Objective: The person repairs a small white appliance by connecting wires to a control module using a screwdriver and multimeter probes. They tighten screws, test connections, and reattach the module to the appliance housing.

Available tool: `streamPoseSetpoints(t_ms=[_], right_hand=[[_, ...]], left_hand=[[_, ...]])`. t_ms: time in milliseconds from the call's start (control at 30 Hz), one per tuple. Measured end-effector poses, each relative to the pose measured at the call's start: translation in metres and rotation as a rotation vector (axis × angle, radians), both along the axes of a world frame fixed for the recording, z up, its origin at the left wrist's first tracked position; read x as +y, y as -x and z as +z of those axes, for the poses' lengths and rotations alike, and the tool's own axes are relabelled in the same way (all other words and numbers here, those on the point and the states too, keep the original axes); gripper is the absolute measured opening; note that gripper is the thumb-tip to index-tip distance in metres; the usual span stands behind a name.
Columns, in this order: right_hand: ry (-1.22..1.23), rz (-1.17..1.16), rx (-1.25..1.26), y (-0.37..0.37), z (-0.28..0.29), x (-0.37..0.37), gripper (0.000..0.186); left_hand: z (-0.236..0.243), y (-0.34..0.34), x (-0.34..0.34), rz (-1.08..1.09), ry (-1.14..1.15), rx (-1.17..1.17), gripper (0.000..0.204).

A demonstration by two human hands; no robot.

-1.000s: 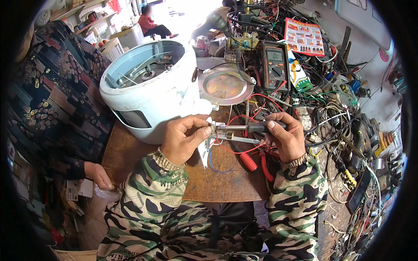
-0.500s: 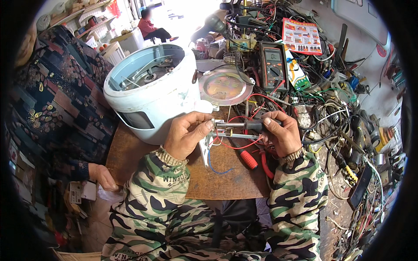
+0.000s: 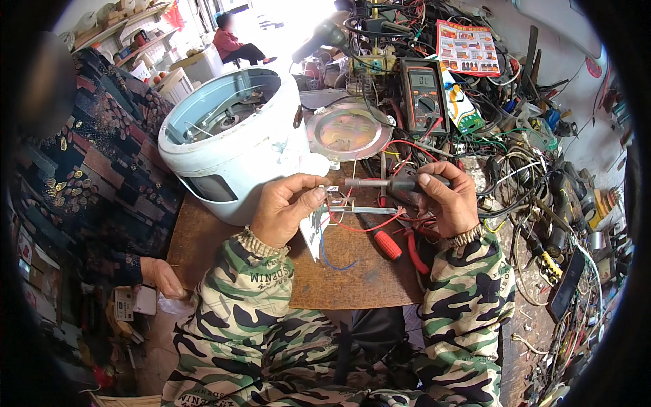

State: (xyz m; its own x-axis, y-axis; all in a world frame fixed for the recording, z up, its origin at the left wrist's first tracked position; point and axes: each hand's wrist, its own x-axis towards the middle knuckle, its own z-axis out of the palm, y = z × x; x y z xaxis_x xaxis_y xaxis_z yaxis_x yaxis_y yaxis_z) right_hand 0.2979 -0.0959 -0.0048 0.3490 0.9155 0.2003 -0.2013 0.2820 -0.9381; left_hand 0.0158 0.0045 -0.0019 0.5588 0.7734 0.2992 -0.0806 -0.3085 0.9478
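One driver (image 3: 399, 183), one small part (image 3: 332, 189), a slight gap between

Both hands are busy above the bench (image 3: 352, 295). The left hand (image 3: 288, 209) pinches the small part between thumb and forefinger, in front of the white drum (image 3: 237, 173). The right hand (image 3: 449, 198) has its fingers wrapped round the driver's dark handle, the shaft pointing left. The tip faces the part without touching it.

The step in hand looks like bringing driver and part together. If so, the next move calls for a steady left pinch, shaft and part in one line, then a short, straight push leftward. What sits inside the tip is too small to tell.

Just below, a red wire (image 3: 366, 230) loops close under the shaft and could snag, so it needs keeping clear. A blue wire (image 3: 337, 266) hangs beside a white plate (image 3: 311, 236). The pliers (image 3: 415, 252) lie nearby.
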Motion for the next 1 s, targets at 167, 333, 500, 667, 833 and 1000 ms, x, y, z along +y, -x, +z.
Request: streamPoseSetpoints(t_ms=[167, 333, 500, 667, 833, 1000], right_hand=[[-0.067, -0.233, -0.383, 0.003, -0.014, 0.008, 0.018], [-0.252, -0.357, -0.842, 0.018, 0.008, 0.015, 0.024], [-0.061, 0.332, -0.88, 0.051, 0.061, 0.027, 0.043], [0.078, 0.616, -0.869, 0.053, 0.046, 0.063, 0.033], [-0.023, 0.706, -0.582, 0.055, 0.014, 0.077, 0.022], [-0.048, 0.511, -0.956, 0.056, 0.023, 0.064, 0.019]], left_hand=[[0.0, 0.005, 0.005, -0.064, 0.013, 0.033, 0.031], [-0.002, 0.005, 0.001, 0.045, -0.036, 0.006, 0.029], [-0.003, 0.001, -0.005, 0.15, -0.044, -0.126, 0.028], [0.005, -0.002, -0.007, 0.165, -0.111, -0.031, 0.026], [0.007, 0.003, -0.013, 0.212, -0.097, 0.059, 0.024], [0.003, 0.001, -0.012, 0.2, -0.119, 0.065, 0.024]])
